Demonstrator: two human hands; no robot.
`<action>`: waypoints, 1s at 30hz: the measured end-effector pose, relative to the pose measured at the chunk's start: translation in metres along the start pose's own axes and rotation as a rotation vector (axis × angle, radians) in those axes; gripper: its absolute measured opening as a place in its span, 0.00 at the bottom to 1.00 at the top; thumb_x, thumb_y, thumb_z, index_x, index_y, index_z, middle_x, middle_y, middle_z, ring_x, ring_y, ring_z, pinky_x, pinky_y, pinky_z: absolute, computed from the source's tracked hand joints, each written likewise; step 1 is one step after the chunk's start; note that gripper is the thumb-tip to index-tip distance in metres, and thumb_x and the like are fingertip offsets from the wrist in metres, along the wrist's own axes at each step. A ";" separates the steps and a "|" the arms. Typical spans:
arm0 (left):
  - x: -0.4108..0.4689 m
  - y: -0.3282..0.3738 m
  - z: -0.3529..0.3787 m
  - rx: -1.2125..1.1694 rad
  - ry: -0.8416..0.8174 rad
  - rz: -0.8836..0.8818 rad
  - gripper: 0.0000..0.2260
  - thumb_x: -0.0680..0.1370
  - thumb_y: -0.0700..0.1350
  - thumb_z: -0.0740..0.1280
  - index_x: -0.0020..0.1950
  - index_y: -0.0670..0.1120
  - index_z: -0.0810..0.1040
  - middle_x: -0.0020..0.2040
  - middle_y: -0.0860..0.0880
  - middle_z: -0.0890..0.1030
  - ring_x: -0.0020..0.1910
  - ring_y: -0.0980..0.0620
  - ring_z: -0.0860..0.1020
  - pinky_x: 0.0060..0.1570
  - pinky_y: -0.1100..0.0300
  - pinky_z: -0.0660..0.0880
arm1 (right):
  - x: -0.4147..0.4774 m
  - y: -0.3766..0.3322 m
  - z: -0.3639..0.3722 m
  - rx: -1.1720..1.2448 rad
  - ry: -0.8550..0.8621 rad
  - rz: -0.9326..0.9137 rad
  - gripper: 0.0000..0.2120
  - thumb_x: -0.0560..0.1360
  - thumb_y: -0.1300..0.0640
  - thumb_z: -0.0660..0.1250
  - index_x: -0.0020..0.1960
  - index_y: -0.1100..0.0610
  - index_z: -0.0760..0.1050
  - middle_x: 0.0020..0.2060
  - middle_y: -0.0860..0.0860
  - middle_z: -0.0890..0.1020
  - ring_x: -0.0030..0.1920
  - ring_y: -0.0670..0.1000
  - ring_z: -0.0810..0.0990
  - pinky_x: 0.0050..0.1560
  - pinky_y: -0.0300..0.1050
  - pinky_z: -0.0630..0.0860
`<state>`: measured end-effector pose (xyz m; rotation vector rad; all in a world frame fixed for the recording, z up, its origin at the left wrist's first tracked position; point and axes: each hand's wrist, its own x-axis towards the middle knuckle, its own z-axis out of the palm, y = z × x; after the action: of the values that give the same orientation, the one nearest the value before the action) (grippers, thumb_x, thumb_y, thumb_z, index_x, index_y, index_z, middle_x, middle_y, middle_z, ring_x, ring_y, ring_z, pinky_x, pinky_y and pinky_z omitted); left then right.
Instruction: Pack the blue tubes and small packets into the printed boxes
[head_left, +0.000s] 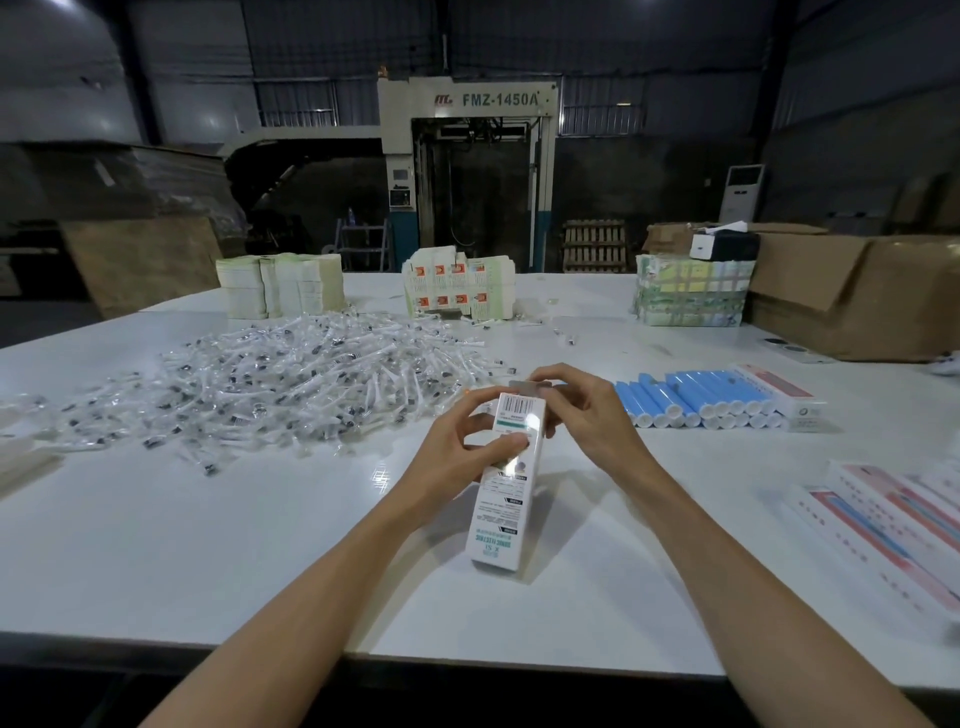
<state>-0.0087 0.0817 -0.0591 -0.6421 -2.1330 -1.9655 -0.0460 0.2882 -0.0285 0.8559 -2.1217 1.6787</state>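
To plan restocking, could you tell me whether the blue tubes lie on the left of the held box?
No, the blue tubes lie to the right of the printed box.

Colours, quick rundown: the box (506, 488) is white with teal lettering, fine grey print and a black-striped barcode. The tubes (696, 397) are bright sky blue with white ends. The packets (270, 379) are see-through with white sticks and little black bits inside, so the heap looks speckled. The table (208, 545) is glossy white. The cartons (893, 525) are white with pink and red stripes plus a bit of teal. Then there's a cream stack (280, 286), a pale stack (457, 286) with orange squares, and a checked stack (691, 293) in green and yellow. The cardboard (857, 296) is plain brown. The machine (467, 98) is beige with a teal base.
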 end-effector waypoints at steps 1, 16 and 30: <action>0.000 0.000 0.000 0.007 0.003 -0.003 0.24 0.78 0.49 0.79 0.72 0.59 0.77 0.60 0.49 0.87 0.61 0.49 0.85 0.51 0.42 0.86 | -0.001 -0.001 -0.001 -0.016 -0.027 -0.013 0.09 0.85 0.63 0.64 0.56 0.53 0.81 0.43 0.56 0.87 0.40 0.57 0.85 0.41 0.49 0.83; 0.001 0.004 0.000 0.055 0.038 0.093 0.29 0.78 0.48 0.79 0.73 0.59 0.69 0.58 0.49 0.88 0.54 0.47 0.83 0.49 0.55 0.83 | 0.000 -0.022 0.007 0.441 0.037 0.257 0.09 0.82 0.55 0.70 0.52 0.59 0.87 0.50 0.60 0.88 0.51 0.58 0.88 0.49 0.42 0.83; 0.001 0.006 -0.004 0.087 0.013 0.124 0.32 0.76 0.49 0.81 0.77 0.63 0.72 0.61 0.54 0.86 0.56 0.50 0.85 0.48 0.53 0.85 | 0.009 -0.032 0.000 0.228 -0.022 0.206 0.05 0.78 0.61 0.73 0.51 0.59 0.88 0.47 0.56 0.89 0.51 0.57 0.88 0.53 0.50 0.85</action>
<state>-0.0073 0.0784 -0.0527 -0.7259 -2.1035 -1.7987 -0.0335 0.2813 0.0011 0.7383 -2.1230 2.0560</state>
